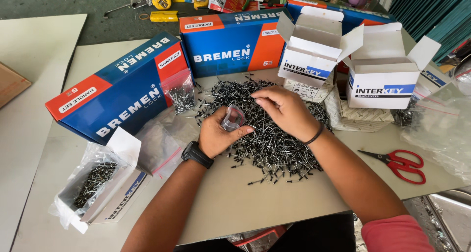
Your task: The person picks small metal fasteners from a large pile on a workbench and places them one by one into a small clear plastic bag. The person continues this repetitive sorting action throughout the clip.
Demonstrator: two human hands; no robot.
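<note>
Dark metal rivets [274, 144] lie in a wide heap on the pale bench [230, 203], and both of our hands work at its near edge. Our left hand [218, 134], with a black watch on the wrist, has its grip clamped on a small clear plastic bag [233, 118], thumb and fingers pinching it so its mouth stands upward just above the heap. Our right hand [284, 109], a dark band at the wrist, rests on top of the rivets just beside the bag; its fingertips are drawn together toward the bag's mouth, but we cannot tell whether they pinch any rivets between them.

To the left of the heap a long blue and orange box [117, 97] lies at an angle, with a small filled bag of rivets [182, 96] leaning against its end. A second blue and orange box [230, 46] stands behind the heap. Two white cardboard boxes with open flaps [353, 65] sit behind and to the right of our right hand, touching one another. Red-handled scissors [400, 164] lie shut on the bench at the right, well apart from the heap. At the lower left another white box [105, 195] lies open on its side with a plastic bag of rivets spilling from it. Loose clear plastic covers the far right edge of the bench.
</note>
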